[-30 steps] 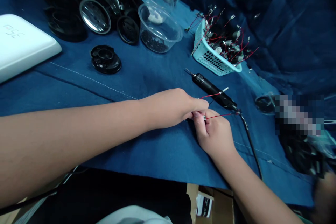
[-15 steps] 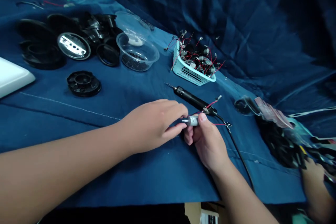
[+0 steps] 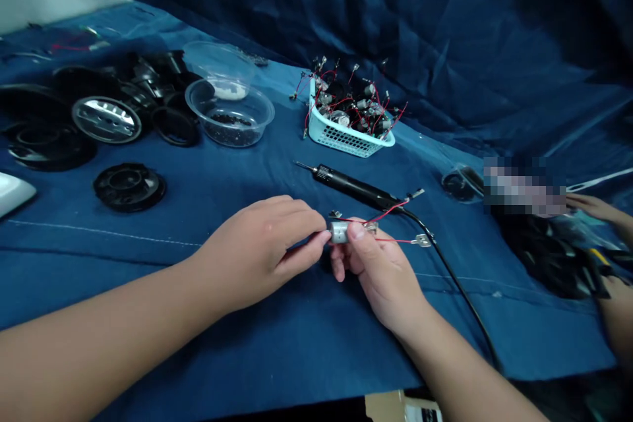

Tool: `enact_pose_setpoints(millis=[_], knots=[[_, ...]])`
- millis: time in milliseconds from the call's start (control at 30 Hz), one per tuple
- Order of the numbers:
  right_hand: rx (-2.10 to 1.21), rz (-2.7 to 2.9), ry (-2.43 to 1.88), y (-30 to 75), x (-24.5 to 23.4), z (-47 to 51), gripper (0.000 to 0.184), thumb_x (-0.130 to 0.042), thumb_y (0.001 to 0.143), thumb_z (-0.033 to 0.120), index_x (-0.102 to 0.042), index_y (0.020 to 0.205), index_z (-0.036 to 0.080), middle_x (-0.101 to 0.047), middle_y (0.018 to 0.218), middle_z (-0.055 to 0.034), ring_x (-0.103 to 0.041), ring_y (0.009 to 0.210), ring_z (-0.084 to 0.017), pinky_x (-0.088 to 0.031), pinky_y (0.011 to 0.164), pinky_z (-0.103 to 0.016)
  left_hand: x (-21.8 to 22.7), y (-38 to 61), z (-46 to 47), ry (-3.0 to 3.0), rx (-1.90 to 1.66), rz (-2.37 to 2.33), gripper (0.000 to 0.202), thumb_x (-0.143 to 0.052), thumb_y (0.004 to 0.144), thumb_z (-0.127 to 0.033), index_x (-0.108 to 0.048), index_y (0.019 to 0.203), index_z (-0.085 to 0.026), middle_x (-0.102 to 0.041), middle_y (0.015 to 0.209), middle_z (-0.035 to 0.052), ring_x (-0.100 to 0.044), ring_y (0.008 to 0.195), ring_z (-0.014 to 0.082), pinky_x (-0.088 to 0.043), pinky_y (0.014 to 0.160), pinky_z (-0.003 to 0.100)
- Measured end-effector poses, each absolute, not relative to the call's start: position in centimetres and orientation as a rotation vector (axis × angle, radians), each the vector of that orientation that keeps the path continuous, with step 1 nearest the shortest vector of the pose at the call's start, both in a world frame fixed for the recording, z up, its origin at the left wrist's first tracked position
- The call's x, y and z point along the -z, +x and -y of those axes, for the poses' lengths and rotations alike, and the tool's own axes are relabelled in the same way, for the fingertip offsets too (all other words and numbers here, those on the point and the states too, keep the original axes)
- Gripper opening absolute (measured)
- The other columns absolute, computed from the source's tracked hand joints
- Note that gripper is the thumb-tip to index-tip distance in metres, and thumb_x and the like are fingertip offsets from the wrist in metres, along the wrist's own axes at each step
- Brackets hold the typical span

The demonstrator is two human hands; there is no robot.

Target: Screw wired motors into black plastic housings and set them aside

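Note:
A small silver electric motor [image 3: 339,232] with red wires and metal terminal clips is held between the thumb and fingers of my right hand [image 3: 378,264]. My left hand [image 3: 274,244] reaches in from the left, with its thumb and fingertips closed at the motor's left end. Those fingers hide the motor's tip and shaft. Just beyond both hands lies a black electric screwdriver [image 3: 353,186], its bit pointing left and its cable running toward the table's front edge.
A light blue basket [image 3: 353,142] full of wired motors stands behind the screwdriver. To its left is a clear bowl [image 3: 232,128] with small dark screws. A round black part [image 3: 129,186] lies nearer me. At the right, another person's hands [image 3: 601,208] are among black parts.
My view has turned slightly, so the table's contents sit differently. The fingers of my left hand have closed in at the motor's end, where a pale bit showed before. My right hand keeps its hold.

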State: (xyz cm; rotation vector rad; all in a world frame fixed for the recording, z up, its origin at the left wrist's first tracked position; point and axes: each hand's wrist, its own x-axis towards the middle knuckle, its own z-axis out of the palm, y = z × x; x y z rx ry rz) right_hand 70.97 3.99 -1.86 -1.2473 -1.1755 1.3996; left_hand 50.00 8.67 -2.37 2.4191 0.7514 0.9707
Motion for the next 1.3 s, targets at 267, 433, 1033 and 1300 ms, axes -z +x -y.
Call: enact_pose_setpoints(millis=[267,433,1033,1300], knots=[[-1.550,0.980,-1.170,70.3,2.6,-4.8,0.048,-0.081,0.087,0.058,-0.070,0.111,0.018,-0.069,0.083,-0.0007,-0.060,0.059,-0.009,-0.046,0.058,-0.024,2.8,49.8,-9.0,2.031,-0.880,-0.913,0.019,-0.060,0.103,-0.033,-0.067,0.118,-0.024,-0.072,0.104,-0.0007,-0.066,0.090,0.0125,-0.051,0.081,0.025],[-1.636,0.917,-1.094,70.1,2.9,-5.1,0.045,-0.078,0.091,0.058,-0.071,0.103,0.015,-0.069,0.083,-0.0024,-0.057,0.064,-0.008,-0.046,0.061,-0.022,3.0,50.3,-8.9,2.048,-0.903,-0.874,0.041,-0.075,0.093,-0.031,-0.068,0.134,-0.030,-0.071,0.119,0.0031,-0.065,0.102,0.0162,-0.052,0.088,0.028],[-1.298,0.972,-1.206,72.9,3.5,-7.1,0.046,-0.082,0.085,0.058,-0.073,0.111,0.021,-0.071,0.100,-0.0053,-0.065,0.074,-0.014,-0.054,0.066,-0.026,2.5,47.4,-12.4,1.145,-1.061,-0.862,0.042,-0.066,0.093,-0.058,-0.059,0.095,-0.017,-0.060,0.090,0.0022,-0.057,0.084,0.0124,-0.048,0.078,0.025],[-1.321,1.170,-1.077,72.3,3.4,-7.0,0.050,-0.075,0.091,0.059,-0.072,0.128,0.026,-0.073,0.127,-0.0111,-0.069,0.110,-0.026,-0.059,0.082,-0.035,2.2,47.3,-12.0,1.457,-0.873,-0.906,0.038,-0.087,0.079,-0.043,-0.079,0.106,-0.018,-0.075,0.100,0.0066,-0.064,0.094,0.0186,-0.048,0.091,0.030]])
